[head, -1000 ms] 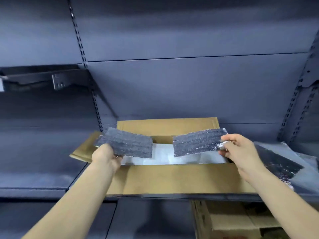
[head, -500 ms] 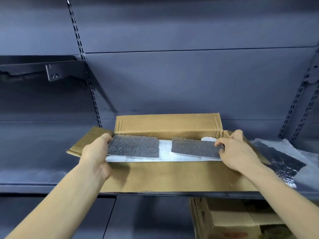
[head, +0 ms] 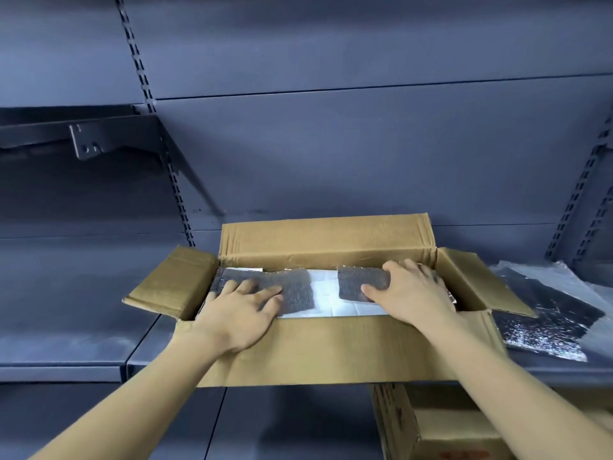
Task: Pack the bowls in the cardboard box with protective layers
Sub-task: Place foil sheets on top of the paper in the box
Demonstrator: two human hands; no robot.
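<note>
Step in hand, as judged: laying the protective layer. Open brown cardboard box, long and shallow, flaps folded outward, stands on the dark grey metal shelf. Inside lies a white flat padding sheet with two pieces on top. The left silver-grey textured foil pad is at the box's left end and the right silver-grey textured foil pad is toward the right end; they lie apart, with white showing between them. Left hand: palm down, fingers straight and slightly spread, pressing flat on the left pad, forearm reaching in over the front wall. Right hand: palm down, fingers extended and fanned, thumb tip on the right pad, pressing it down. Neither hand grips anything. No bowls are in view, so whether any lie under the white sheet cannot be told. A spare crinkled silver foil sheet lies on the shelf just right of the box. A second brown carton sits on the level below. The next move likely calls for lifting both hands clear without dragging the pads, then fetching bowls or further foil.
</note>
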